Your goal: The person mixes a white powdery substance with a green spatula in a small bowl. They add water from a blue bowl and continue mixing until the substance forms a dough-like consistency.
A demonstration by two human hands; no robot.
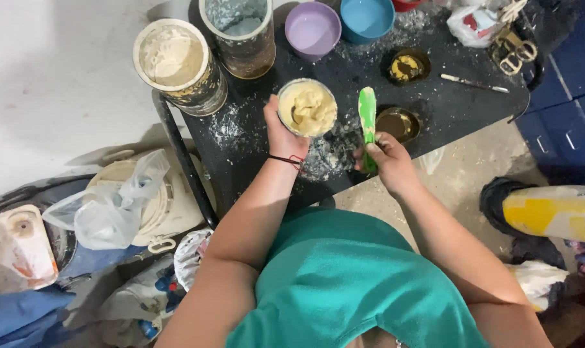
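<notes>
**Paste tin gripped, green spatula lifted clear of it**

Nearest the camera is the person's teal shirt (350, 283), with both forearms reaching forward over the dark, powder-spattered worktop (447, 103).

Left hand (281, 132): fingers wrapped around the near-left side of a small round tin (307, 107), clenched on it and holding it down on the worktop. The tin is heaped close to its rim with thick cream-coloured paste, its surface folded and uneven.

Right hand (388, 158): fingers closed around the lower handle of a green spatula (368, 119). The blade points away from the person and stands just right of the tin, apart from the paste. Whether paste clings to the blade cannot be told.

Beyond the left fingers stand two large stained tubs, one holding pale powder (173, 58), the other grey residue (241, 26). Further on sit a purple bowl (312, 27) and a blue bowl (366, 16), both appearing empty. Just beyond the right fingers lies a shallow dark dish (397, 122); a second dish with yellow smears (407, 66) sits further off.

Judgement on progress: the paste looks largely blended, with no dry powder visible on top, so the mixing seems well advanced. The two bowls remain unfilled.
</notes>
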